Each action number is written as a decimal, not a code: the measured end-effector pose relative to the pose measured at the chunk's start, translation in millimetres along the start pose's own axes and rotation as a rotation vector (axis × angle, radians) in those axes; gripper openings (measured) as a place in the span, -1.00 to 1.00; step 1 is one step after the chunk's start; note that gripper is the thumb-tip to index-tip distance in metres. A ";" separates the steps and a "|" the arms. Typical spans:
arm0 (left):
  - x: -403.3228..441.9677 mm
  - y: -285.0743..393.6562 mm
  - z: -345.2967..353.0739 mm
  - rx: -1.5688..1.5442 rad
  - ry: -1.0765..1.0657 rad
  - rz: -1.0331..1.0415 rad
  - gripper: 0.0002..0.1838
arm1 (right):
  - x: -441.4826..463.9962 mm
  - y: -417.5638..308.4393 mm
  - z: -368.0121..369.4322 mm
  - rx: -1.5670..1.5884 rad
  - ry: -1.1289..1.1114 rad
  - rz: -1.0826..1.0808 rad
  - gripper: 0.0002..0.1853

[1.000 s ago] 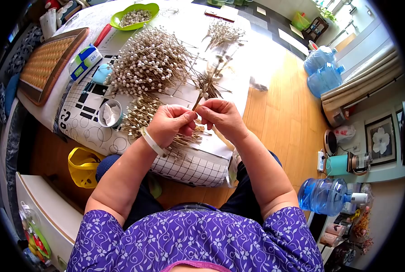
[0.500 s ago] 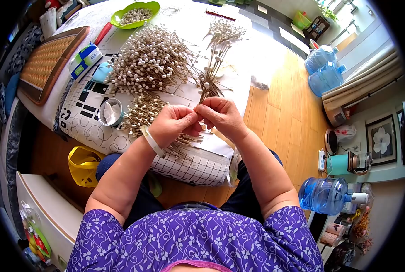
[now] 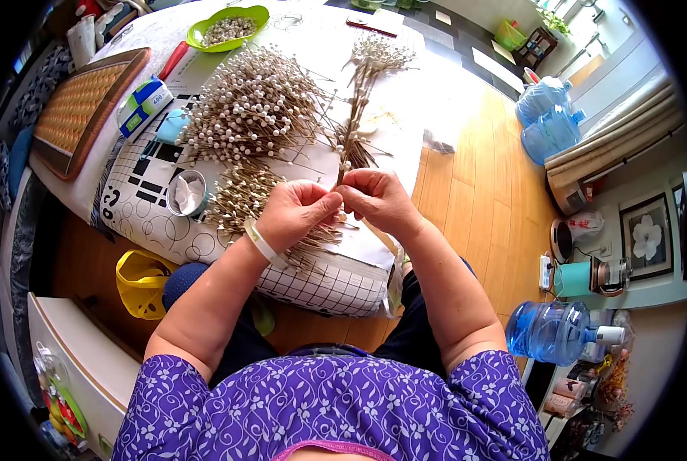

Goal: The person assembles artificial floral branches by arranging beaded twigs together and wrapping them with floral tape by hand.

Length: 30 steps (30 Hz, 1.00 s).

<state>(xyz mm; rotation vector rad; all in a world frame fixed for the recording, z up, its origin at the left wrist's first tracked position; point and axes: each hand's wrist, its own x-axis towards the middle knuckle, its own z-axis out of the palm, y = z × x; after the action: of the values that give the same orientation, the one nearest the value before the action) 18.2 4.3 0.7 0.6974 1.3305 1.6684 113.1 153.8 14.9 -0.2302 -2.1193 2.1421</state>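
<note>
Between them, my left hand [image 3: 301, 210] and my right hand [image 3: 375, 200] pinch the lower end of a thin brown stem [image 3: 352, 134] with small buds, which points away from me. Their fingertips meet or nearly meet. Beyond the stem lies a bunch of pale-budded stems [image 3: 380, 55], overlapping it in view. Left of it is a large pile of white-beaded stems [image 3: 255, 104]. A smaller bunch with cream tips [image 3: 243, 198] lies beside my left hand, partly hidden by it.
A small tub with white contents [image 3: 187, 192], a blue-green packet [image 3: 145, 105], a green bowl of beads [image 3: 229, 28] and a red case [image 3: 372, 26] are on the covered table [image 3: 151, 223]. A yellow bag [image 3: 141, 284] hangs below left. Water bottles [image 3: 551, 333] stand at right.
The held stem has swung and shifted, now more upright in view and over the far bunch. Both hands have moved slightly and stay pinched together.
</note>
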 end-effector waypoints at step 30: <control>8.6 -3.8 -5.9 0.111 0.110 0.217 -0.90 | 0.3 -0.3 7.0 -0.266 -0.022 0.008 -0.88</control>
<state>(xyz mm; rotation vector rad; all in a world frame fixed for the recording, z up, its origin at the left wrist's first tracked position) 10.3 9.2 -5.3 0.8511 1.4766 1.8372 111.5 147.0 15.3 -0.2397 -2.4160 1.8692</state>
